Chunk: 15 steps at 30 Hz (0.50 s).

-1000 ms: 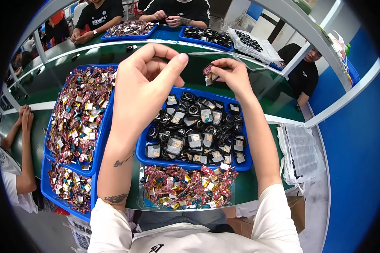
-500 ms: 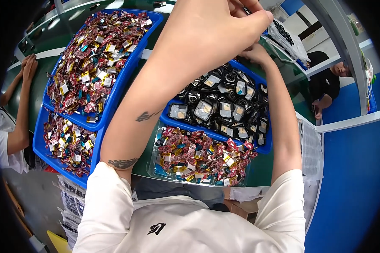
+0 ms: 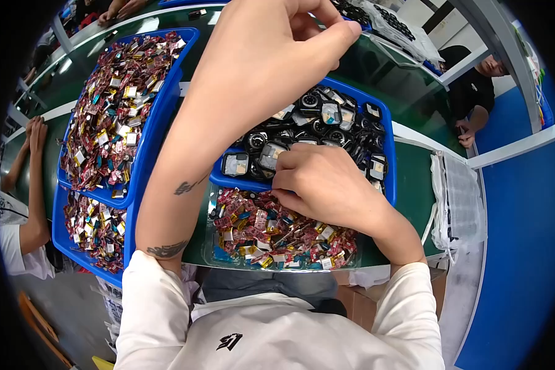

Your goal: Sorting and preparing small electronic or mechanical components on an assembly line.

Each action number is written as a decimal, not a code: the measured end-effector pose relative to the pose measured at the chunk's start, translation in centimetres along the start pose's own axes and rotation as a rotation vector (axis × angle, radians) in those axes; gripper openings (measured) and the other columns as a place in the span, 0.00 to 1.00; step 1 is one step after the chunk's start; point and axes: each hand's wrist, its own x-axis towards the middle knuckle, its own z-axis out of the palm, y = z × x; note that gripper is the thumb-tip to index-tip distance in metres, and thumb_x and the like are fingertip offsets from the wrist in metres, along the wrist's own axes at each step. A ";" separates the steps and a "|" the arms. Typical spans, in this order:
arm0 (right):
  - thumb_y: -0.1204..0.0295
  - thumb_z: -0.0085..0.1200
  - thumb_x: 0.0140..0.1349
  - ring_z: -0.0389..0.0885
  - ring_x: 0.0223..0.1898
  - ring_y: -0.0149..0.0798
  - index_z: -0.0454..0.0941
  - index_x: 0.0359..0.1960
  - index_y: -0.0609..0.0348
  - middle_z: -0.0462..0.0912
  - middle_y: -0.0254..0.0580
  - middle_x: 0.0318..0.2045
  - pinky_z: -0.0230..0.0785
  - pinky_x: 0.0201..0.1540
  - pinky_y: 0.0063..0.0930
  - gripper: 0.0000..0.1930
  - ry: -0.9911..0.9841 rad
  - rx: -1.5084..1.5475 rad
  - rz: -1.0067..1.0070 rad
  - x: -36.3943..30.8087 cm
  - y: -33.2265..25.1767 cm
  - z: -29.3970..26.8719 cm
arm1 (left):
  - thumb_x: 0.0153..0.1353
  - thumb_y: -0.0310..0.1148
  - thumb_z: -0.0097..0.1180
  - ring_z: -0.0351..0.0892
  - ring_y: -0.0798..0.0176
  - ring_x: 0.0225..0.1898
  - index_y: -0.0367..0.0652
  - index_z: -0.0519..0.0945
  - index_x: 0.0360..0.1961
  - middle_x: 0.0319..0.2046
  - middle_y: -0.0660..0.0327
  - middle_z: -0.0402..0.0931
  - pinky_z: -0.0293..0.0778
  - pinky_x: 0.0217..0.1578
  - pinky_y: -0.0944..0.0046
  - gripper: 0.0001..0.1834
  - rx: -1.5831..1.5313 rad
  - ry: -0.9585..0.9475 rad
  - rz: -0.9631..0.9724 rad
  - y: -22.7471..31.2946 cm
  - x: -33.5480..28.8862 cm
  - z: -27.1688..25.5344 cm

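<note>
My left hand [image 3: 271, 43] is raised high and close to view, with its fingers curled and thumb pressed in. Whatever it may hold is hidden. Lower down, my right hand [image 3: 324, 185] hangs over the near rim of a blue bin [image 3: 391, 132], its fingers bent together and their tips partly hidden. Black plastic cases [image 3: 345, 117] fill that bin, several showing pale squares, others round dial-like parts. Directly below the right hand, a clear plastic tray [image 3: 219, 254] holds a heap of small red circuit boards [image 3: 271, 225] with silver-and-yellow battery cells and blue pieces.
Two blue bins [image 3: 177, 77] piled with similar boards stand on my left. The green table [image 3: 413, 166] runs under everything. A person's arms [image 3: 36, 160] rest at far left; another person [image 3: 472, 92] sits at right. Wrapped sheets [image 3: 459, 203] hang beside the table's right end.
My right hand has come back from beyond the bin of black cases to its near rim. My left hand has shifted slightly left, still raised. The whole view has shifted somewhat.
</note>
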 end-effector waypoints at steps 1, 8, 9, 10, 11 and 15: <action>0.71 0.61 0.47 0.78 0.29 0.41 0.82 0.26 0.58 0.77 0.36 0.23 0.71 0.30 0.35 0.05 0.084 0.035 -0.037 0.0 0.3 0.1 | 0.61 0.30 0.57 0.72 0.75 0.21 0.30 0.80 0.29 0.20 0.61 0.77 0.67 0.21 0.75 0.11 0.018 0.008 0.000 0.0 0.0 0.1; 0.77 0.60 0.45 0.80 0.21 0.37 0.82 0.25 0.61 0.80 0.42 0.19 0.71 0.24 0.28 0.04 0.494 0.429 0.073 -2.0 2.7 -3.5 | 0.58 0.32 0.59 0.77 0.75 0.29 0.35 0.80 0.36 0.25 0.65 0.79 0.71 0.31 0.75 0.10 0.148 -0.272 0.017 -2.1 0.7 -0.4; 0.77 0.61 0.46 0.80 0.20 0.32 0.83 0.27 0.62 0.81 0.41 0.20 0.71 0.24 0.22 0.05 0.516 0.490 0.130 -2.6 3.2 -4.2 | 0.58 0.31 0.60 0.77 0.76 0.29 0.35 0.79 0.36 0.24 0.65 0.79 0.71 0.32 0.74 0.10 0.116 -0.318 -0.025 -1.8 0.6 -0.2; 0.77 0.61 0.48 0.80 0.20 0.28 0.83 0.27 0.63 0.83 0.40 0.21 0.70 0.24 0.20 0.05 0.579 0.478 0.137 -2.8 3.6 -4.4 | 0.57 0.31 0.60 0.77 0.76 0.29 0.35 0.79 0.37 0.24 0.65 0.79 0.71 0.32 0.74 0.11 0.090 -0.361 -0.071 -1.5 0.4 -0.1; 0.77 0.61 0.49 0.80 0.21 0.27 0.83 0.28 0.64 0.83 0.40 0.22 0.70 0.24 0.19 0.05 0.631 0.511 0.158 -2.9 3.8 -4.6 | 0.56 0.31 0.62 0.76 0.76 0.28 0.34 0.79 0.39 0.24 0.65 0.79 0.70 0.31 0.73 0.13 0.061 -0.397 -0.102 -1.5 0.2 0.0; 0.78 0.61 0.50 0.79 0.21 0.26 0.83 0.29 0.64 0.83 0.39 0.23 0.70 0.24 0.18 0.04 0.744 0.566 0.161 -3.3 4.1 -5.3 | 0.50 0.24 0.65 0.76 0.77 0.28 0.39 0.71 0.35 0.23 0.64 0.80 0.68 0.31 0.74 0.14 -0.025 -0.392 -0.202 -0.7 0.1 0.8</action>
